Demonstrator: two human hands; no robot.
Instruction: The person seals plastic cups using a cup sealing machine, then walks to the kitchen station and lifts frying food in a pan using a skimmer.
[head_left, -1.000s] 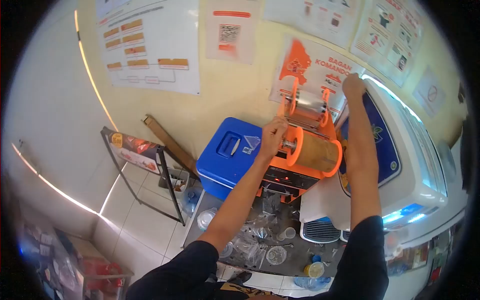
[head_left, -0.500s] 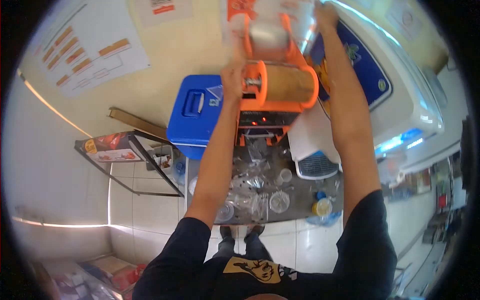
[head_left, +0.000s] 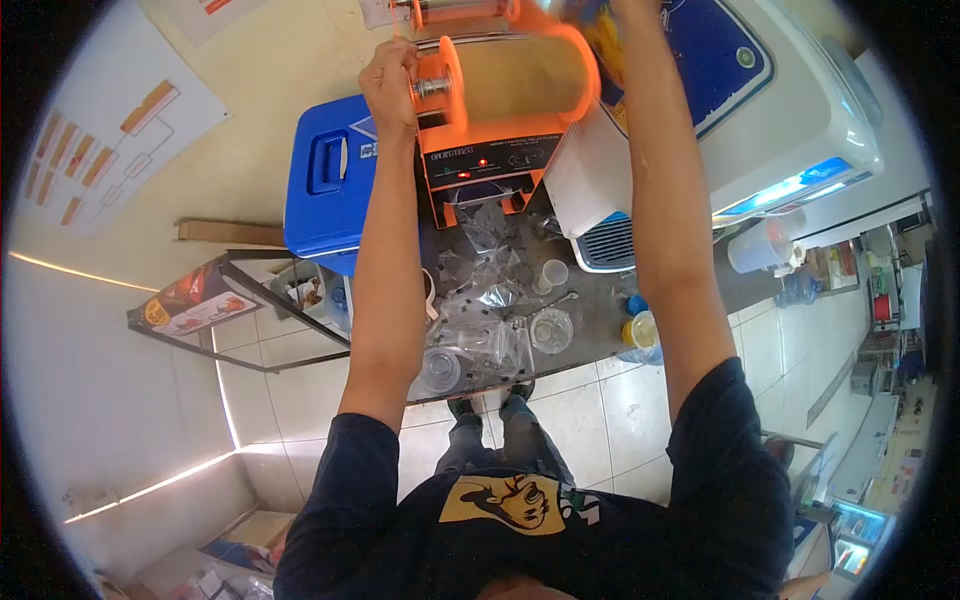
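Note:
An orange machine (head_left: 490, 150) with lit red lights stands at the back of the dark table, with a wide film roll (head_left: 520, 78) on its top. My left hand (head_left: 390, 82) is closed at the left end of the roll, beside the metal spring and spindle (head_left: 430, 88). What its fingers grip there is not clear. My right arm reaches up past the machine's right side. The right hand (head_left: 632, 8) is at the top edge of the view, mostly cut off, its fingers hidden. Behind the roll is a second, smaller roller (head_left: 460, 12).
A blue cooler box (head_left: 325, 190) stands left of the machine, a large white appliance (head_left: 800, 130) right. Clear plastic bags (head_left: 480, 335), a plastic cup (head_left: 554, 272) and lids (head_left: 440, 370) lie in front. A black-framed sign (head_left: 195, 300) is at the left.
The view has shifted, so the machine and table appear higher and further left. My left hand remains at the roll's left end. My right hand has moved nearly out of view.

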